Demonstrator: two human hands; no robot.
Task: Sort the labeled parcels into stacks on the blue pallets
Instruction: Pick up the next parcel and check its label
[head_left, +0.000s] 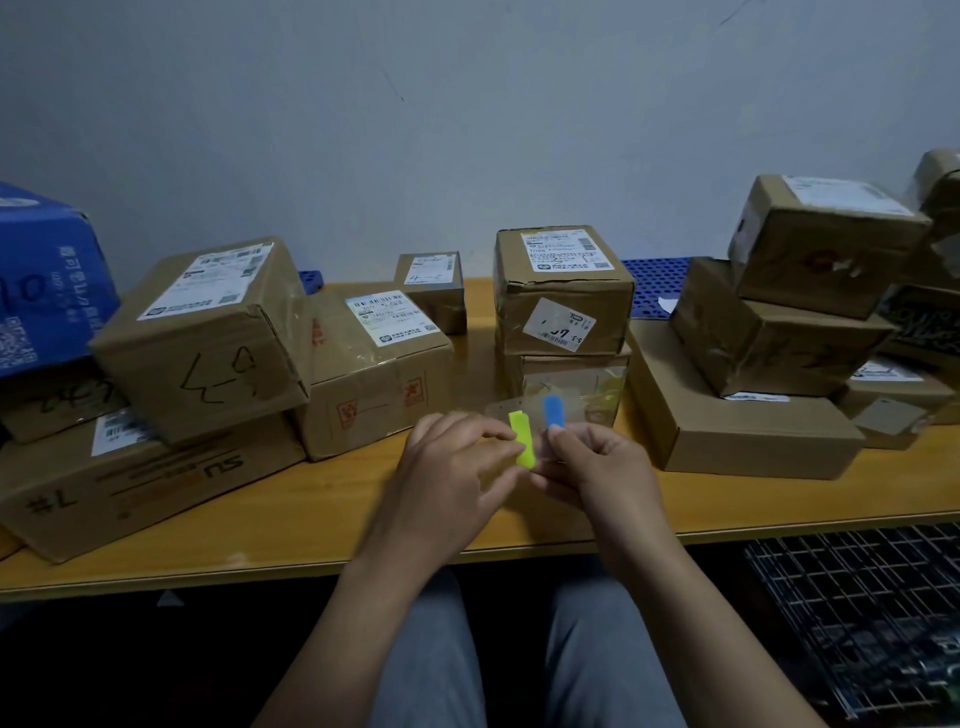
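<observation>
On the wooden table (363, 499) by a grey wall (467, 130), brown, white-labelled parcels (563, 291) sat stacked before a blue pallet (654, 286). The left hand (452, 467) pinched a yellow tab (522, 439); the right hand (597, 467) pinched a clear sheet (524, 406).

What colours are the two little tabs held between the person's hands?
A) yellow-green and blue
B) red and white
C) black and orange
A: the left hand pinches a yellow-green tab, and the right hand pinches the clear sheet just below a blue tab.
</observation>
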